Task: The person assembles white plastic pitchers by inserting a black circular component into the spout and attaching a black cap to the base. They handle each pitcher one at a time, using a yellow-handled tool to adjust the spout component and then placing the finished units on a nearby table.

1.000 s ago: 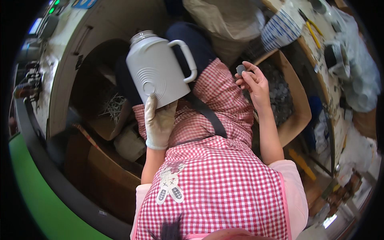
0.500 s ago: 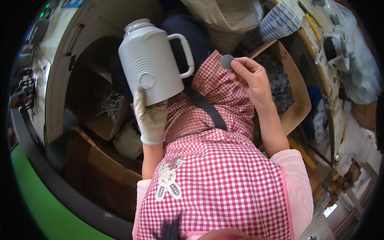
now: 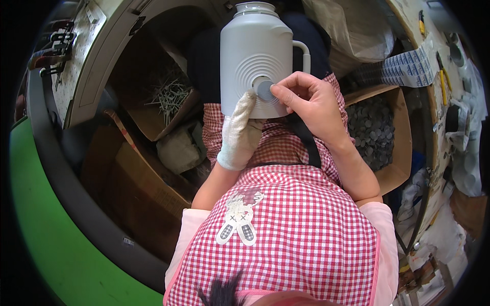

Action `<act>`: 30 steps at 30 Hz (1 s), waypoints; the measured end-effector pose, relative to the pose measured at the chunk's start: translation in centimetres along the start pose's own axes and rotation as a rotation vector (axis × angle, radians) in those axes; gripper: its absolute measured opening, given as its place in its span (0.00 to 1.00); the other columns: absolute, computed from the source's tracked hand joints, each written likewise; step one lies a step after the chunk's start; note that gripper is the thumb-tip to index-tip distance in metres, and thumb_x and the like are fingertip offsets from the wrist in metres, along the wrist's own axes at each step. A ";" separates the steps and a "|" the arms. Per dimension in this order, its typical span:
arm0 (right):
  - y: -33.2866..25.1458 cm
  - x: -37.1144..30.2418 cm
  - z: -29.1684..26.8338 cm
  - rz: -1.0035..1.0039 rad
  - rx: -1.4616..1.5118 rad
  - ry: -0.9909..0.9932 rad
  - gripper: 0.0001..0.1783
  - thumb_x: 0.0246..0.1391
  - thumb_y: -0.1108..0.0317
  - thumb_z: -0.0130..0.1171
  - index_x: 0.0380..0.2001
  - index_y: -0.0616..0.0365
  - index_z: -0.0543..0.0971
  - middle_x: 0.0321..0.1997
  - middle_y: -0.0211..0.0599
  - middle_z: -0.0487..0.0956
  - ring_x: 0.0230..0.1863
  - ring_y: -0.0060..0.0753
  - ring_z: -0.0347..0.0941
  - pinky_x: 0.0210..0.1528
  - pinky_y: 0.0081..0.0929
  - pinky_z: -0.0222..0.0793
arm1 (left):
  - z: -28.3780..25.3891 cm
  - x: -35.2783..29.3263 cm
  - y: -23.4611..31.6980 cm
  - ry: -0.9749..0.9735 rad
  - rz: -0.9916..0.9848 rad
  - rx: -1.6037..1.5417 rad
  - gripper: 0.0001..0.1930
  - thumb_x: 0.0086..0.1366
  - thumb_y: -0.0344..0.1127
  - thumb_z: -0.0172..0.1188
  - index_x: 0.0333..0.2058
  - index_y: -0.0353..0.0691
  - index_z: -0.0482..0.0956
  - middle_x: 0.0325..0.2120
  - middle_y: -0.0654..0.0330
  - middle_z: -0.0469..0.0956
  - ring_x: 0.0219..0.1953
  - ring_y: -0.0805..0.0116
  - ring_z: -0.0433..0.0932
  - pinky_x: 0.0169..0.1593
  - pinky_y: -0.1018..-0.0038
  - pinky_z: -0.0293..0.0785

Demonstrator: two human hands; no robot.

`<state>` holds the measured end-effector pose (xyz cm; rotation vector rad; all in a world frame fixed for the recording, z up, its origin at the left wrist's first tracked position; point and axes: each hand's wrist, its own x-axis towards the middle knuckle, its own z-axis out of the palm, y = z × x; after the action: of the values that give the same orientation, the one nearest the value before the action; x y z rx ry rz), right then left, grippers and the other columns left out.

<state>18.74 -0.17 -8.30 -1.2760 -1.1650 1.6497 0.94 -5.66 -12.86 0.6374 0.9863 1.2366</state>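
Near the bottom edge of a smooth pale-gray jug (image 3: 250,43), a flat, round gray disc (image 3: 265,91) is overlapping raised concentric rings. The bare right hand (image 3: 312,103) is pinching the disc between thumb and finger; the fabric-gloved left hand (image 3: 240,131), thumb just beside the disc, is holding the jug's base.
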 end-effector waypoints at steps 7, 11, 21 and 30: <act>-0.9 0.4 -0.1 0.033 -0.097 0.003 0.11 0.60 0.64 0.71 0.35 0.62 0.84 0.29 0.27 0.84 0.30 0.14 0.77 0.32 0.15 0.72 | -0.6 -0.4 -1.1 -0.063 -0.008 -0.174 0.21 0.73 0.23 0.55 0.63 0.29 0.69 0.59 0.54 0.75 0.60 0.63 0.76 0.62 0.67 0.77; -1.1 0.4 -0.1 0.067 -0.147 0.009 0.11 0.61 0.64 0.70 0.35 0.61 0.83 0.28 0.26 0.83 0.28 0.13 0.76 0.30 0.15 0.71 | -0.6 -0.6 -1.0 -0.095 0.105 0.201 0.21 0.77 0.33 0.52 0.65 0.32 0.70 0.60 0.54 0.75 0.62 0.65 0.74 0.65 0.64 0.72; 8.1 -11.1 -24.7 0.089 -0.513 0.847 0.15 0.59 0.58 0.71 0.32 0.60 0.84 0.25 0.26 0.81 0.24 0.16 0.74 0.27 0.20 0.67 | 0.2 0.9 0.4 0.218 -0.037 -0.032 0.26 0.73 0.41 0.57 0.65 0.35 0.68 0.61 0.51 0.73 0.63 0.57 0.73 0.66 0.56 0.71; 23.8 -16.1 -27.5 0.267 -0.442 0.934 0.15 0.56 0.60 0.73 0.34 0.62 0.84 0.27 0.34 0.84 0.25 0.24 0.79 0.31 0.25 0.74 | -0.6 1.3 -0.1 0.054 0.110 -0.033 0.22 0.74 0.32 0.59 0.61 0.30 0.67 0.57 0.49 0.75 0.58 0.62 0.77 0.64 0.68 0.75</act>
<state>48.71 -16.67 -28.57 -2.2173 -0.7814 0.7398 0.51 -4.48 -13.57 0.6421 0.9839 1.3704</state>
